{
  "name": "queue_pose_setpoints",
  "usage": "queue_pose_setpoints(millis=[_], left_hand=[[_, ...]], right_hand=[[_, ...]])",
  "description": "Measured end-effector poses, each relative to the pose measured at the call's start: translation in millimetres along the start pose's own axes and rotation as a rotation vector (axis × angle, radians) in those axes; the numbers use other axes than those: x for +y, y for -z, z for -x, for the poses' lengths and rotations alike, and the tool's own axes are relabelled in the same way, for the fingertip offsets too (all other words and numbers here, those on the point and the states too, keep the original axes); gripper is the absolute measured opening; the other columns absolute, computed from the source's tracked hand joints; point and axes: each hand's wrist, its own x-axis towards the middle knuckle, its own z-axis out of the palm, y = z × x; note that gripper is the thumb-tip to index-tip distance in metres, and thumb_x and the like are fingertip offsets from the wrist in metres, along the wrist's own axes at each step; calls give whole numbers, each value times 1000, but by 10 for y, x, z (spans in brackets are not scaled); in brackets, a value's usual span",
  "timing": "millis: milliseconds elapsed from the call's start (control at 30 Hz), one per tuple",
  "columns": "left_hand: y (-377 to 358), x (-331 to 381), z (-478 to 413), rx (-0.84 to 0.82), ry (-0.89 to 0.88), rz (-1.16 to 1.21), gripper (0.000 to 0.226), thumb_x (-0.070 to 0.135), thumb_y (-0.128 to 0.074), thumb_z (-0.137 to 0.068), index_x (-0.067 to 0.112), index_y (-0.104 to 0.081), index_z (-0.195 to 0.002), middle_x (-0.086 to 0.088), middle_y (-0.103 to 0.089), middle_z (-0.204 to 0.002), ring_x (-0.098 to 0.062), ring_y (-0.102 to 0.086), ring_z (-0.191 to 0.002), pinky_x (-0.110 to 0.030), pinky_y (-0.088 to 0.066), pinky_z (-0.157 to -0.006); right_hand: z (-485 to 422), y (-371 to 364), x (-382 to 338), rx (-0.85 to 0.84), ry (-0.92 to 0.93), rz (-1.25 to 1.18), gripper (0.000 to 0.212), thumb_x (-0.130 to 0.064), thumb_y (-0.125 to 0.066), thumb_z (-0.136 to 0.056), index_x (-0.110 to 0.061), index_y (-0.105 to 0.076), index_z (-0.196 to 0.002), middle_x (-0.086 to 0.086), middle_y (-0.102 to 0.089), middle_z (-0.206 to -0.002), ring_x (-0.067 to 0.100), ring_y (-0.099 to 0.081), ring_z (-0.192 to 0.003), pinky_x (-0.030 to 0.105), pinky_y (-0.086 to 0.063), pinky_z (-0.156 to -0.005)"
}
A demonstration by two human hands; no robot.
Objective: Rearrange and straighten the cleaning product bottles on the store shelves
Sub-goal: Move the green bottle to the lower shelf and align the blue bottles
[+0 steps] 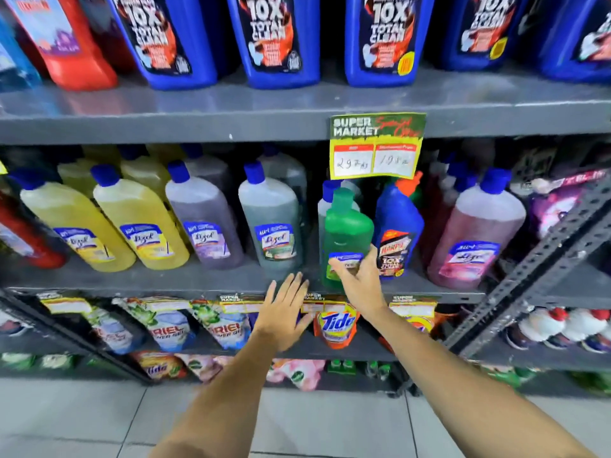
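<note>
On the middle shelf (pixel 165 279) stands a row of capped cleaner bottles: two yellow (pixel 139 223), one purple (pixel 205 223), one grey-green (pixel 272 223) and one pink (pixel 476 233). A green bottle (pixel 347 233) stands upright at the shelf's front edge. My right hand (pixel 358 279) wraps its lower part, thumb on its right side and fingers over the label. My left hand (pixel 284 312) hovers flat with fingers spread, just below and left of it, touching nothing. A blue toilet-cleaner bottle (pixel 398 226) stands right beside the green one.
Large blue jugs (pixel 277 38) and a red one (pixel 72 44) fill the top shelf. A yellow price sign (pixel 377 147) hangs from its edge above the green bottle. Detergent pouches (pixel 335 325) sit on the lower shelf. A slanted metal strut (pixel 535 259) crosses at right.
</note>
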Motion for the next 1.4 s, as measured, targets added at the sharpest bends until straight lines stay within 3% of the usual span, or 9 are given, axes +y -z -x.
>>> queue_pose_setpoints(millis=[67, 233, 400, 500, 767, 933, 1033, 1167, 1400], left_hand=[[-29, -15, 2, 15, -12, 29, 73, 60, -18, -97, 10, -29, -150, -10, -26, -158, -26, -21, -146, -46, -3, -115], [-11, 8, 10, 24, -13, 37, 79, 63, -6, -96, 11, -30, -149, -10, -29, -157, -27, -24, -145, -47, -7, -114], [-61, -11, 9, 56, -15, 23, 73, 60, -20, -97, 12, -28, -150, -9, -27, -158, -26, -20, -146, -48, -7, -115], [-58, -12, 13, 88, -29, 42, 72, 59, -24, -96, 14, -25, -152, -8, -22, -160, -23, -15, -147, -48, -5, -116], [-67, -15, 11, 97, -21, 27, 72, 59, -24, -96, 16, -19, -153, -5, -17, -161, -21, -9, -148, -47, -3, -118], [-79, -12, 22, 116, -30, 31, 71, 60, -15, -99, 14, -25, -152, -7, -22, -160, -23, -15, -147, -47, -5, -117], [-78, 8, 16, 105, -24, 29, 73, 62, -15, -99, 12, -27, -151, -9, -27, -158, -25, -20, -146, -49, -8, -115], [-81, 39, 10, 86, 1, 6, 76, 63, -13, -99, 8, -31, -148, -12, -33, -155, -28, -28, -143, -51, -11, -112], [-48, 12, 10, 1, 28, -6, 71, 58, -14, -101, 8, -33, -147, -10, -36, -154, -25, -25, -143, -46, -7, -112]], right_hand=[[-33, -72, 132, 3, -33, 10, 60, -14, -76, -82, -12, -36, -127, 14, -62, -122, 25, -62, -114, 42, -48, -101], [-78, -158, 262, -5, -62, 16, 72, -21, -76, -83, -4, -32, -137, 11, -59, -127, 22, -59, -119, 48, -46, -104], [9, -213, 373, 52, -61, 186, 76, -52, -72, -79, -13, -41, -136, 8, -54, -121, 21, -50, -119, 47, -45, -103], [163, -222, 402, 98, -85, 267, 86, -41, -72, -83, -4, -29, -147, 15, -45, -135, 27, -40, -129, 43, -38, -110], [178, -171, 348, 105, -24, 304, 70, -36, -72, -85, -9, -39, -141, 7, -50, -131, 22, -49, -124, 35, -44, -103], [323, 146, 260, 449, 193, 231, 51, -30, -64, -92, -11, -48, -136, 8, -50, -126, 24, -47, -118, 42, -43, -101], [69, 354, 240, 571, 103, 256, 77, -32, -69, -84, -5, -33, -147, 19, -37, -142, 32, -35, -130, 42, -33, -110], [-198, 470, 245, 443, -11, 311, 114, -40, -82, -73, -7, -10, -155, 19, -22, -157, 31, -20, -144, 45, -22, -117], [-402, 445, 286, 425, -41, 184, 112, -36, -90, -63, -16, -25, -151, 8, -41, -141, 22, -43, -132, 44, -40, -111]])
